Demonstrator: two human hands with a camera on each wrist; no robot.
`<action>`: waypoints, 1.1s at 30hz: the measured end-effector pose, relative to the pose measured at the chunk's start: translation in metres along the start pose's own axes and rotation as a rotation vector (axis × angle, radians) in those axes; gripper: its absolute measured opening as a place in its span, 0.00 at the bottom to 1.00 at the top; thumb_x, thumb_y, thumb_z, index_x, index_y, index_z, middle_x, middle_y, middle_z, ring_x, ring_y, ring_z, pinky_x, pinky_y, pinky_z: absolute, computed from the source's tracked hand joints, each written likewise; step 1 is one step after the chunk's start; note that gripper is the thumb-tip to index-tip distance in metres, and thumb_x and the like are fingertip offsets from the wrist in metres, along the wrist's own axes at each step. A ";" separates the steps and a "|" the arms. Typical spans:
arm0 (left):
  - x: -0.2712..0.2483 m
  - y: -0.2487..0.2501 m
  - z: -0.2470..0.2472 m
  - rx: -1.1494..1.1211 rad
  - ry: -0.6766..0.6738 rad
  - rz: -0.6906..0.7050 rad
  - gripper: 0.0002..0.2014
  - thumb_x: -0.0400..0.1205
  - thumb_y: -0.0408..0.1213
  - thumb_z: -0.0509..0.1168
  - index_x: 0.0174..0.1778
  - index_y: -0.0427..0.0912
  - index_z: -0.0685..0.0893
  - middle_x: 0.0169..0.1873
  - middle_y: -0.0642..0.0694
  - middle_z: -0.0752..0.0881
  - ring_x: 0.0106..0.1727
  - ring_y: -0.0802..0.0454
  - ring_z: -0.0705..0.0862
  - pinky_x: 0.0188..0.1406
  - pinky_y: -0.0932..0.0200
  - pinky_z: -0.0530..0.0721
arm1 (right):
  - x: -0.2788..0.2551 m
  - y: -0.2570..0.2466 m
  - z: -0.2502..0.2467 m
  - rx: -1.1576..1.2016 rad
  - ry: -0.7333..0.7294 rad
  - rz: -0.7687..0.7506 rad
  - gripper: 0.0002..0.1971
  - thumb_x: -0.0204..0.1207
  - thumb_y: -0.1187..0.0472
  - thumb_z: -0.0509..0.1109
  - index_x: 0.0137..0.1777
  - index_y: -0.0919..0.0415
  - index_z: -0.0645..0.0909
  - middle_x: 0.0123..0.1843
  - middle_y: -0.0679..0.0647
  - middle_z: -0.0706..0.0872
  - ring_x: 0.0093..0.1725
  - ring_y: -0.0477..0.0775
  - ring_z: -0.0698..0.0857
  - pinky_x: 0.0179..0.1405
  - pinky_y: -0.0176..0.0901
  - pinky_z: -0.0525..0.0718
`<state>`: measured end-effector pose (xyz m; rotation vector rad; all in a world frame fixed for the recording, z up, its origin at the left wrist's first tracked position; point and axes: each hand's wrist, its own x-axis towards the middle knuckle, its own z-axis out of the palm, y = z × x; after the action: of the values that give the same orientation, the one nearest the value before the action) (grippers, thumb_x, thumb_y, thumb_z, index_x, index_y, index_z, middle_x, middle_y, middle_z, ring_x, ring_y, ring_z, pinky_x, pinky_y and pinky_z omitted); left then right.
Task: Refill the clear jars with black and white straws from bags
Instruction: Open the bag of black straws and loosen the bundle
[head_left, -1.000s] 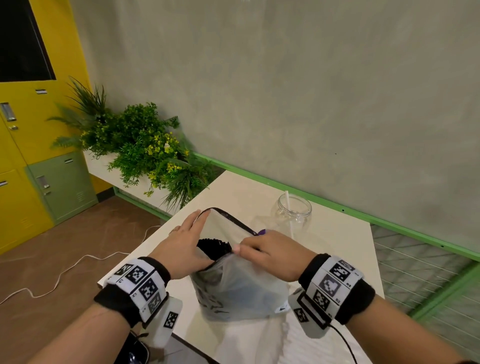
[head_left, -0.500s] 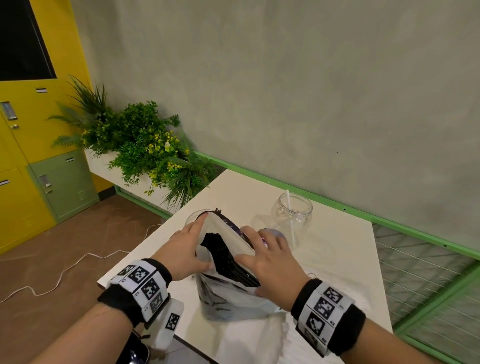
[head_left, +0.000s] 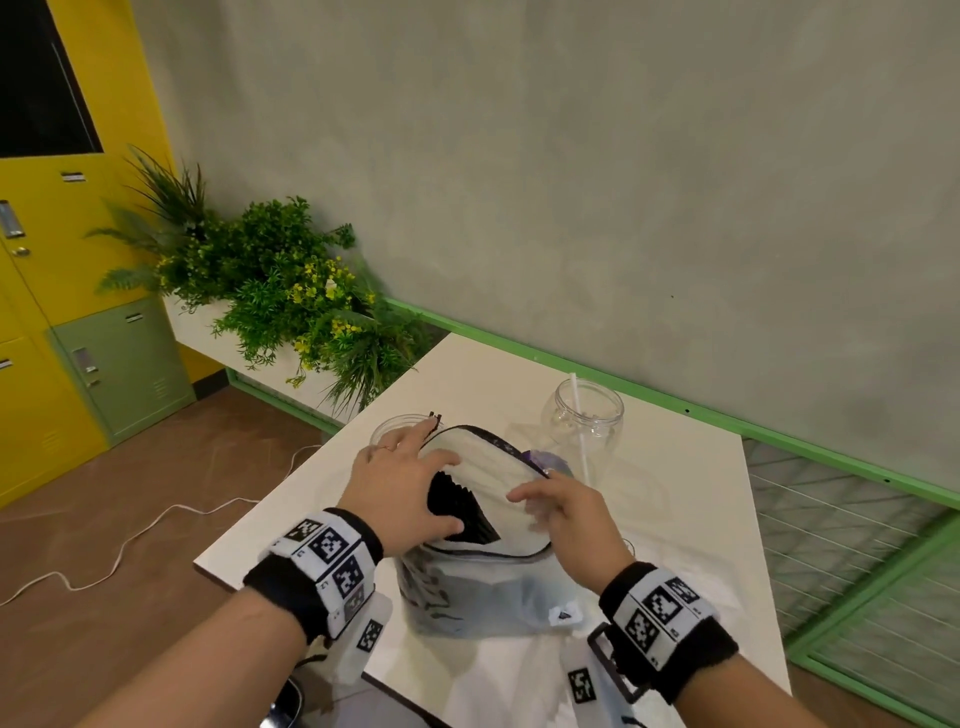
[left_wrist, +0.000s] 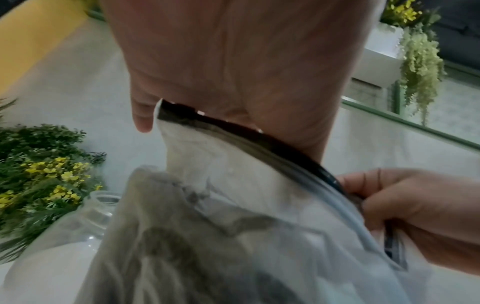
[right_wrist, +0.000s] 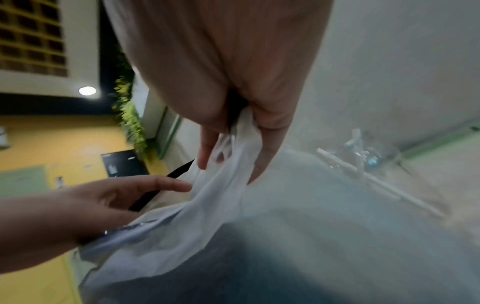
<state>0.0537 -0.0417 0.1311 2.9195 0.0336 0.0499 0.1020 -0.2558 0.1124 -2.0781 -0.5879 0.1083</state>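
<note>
Head view: at frame centre a bag stands open on the desk; black straws are seen inside, none lifted out. The left hand reaches into the mouth; whether straws are held cannot be told. One white straw stands in the right jar; the left jar shows only black tips.

Left wrist view: the rim is met by the left hand.

Right wrist view: bag film is pinched by the right hand. Most refilling is judged left.
</note>
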 end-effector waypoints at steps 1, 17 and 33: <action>0.002 0.003 0.003 0.034 -0.025 0.005 0.42 0.67 0.65 0.68 0.77 0.64 0.62 0.83 0.53 0.49 0.81 0.45 0.56 0.75 0.42 0.64 | -0.002 -0.002 0.000 0.039 0.034 0.020 0.28 0.74 0.84 0.56 0.37 0.48 0.85 0.45 0.54 0.81 0.38 0.37 0.78 0.42 0.32 0.78; 0.007 0.000 0.016 0.067 -0.103 -0.019 0.35 0.70 0.61 0.69 0.73 0.61 0.69 0.62 0.53 0.77 0.67 0.48 0.73 0.66 0.48 0.70 | 0.001 0.007 0.021 -0.897 -0.293 -0.047 0.35 0.77 0.54 0.69 0.81 0.52 0.57 0.71 0.56 0.67 0.52 0.64 0.84 0.38 0.48 0.76; 0.000 -0.019 0.016 -0.213 -0.080 -0.015 0.21 0.75 0.55 0.71 0.63 0.56 0.82 0.59 0.53 0.86 0.59 0.52 0.82 0.56 0.56 0.80 | 0.026 0.038 0.055 -0.362 -0.417 0.058 0.51 0.49 0.48 0.82 0.74 0.41 0.62 0.63 0.47 0.80 0.61 0.51 0.81 0.60 0.52 0.83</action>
<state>0.0540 -0.0272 0.1110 2.7052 0.0344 -0.0620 0.1216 -0.2179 0.0548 -2.4437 -0.8471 0.5110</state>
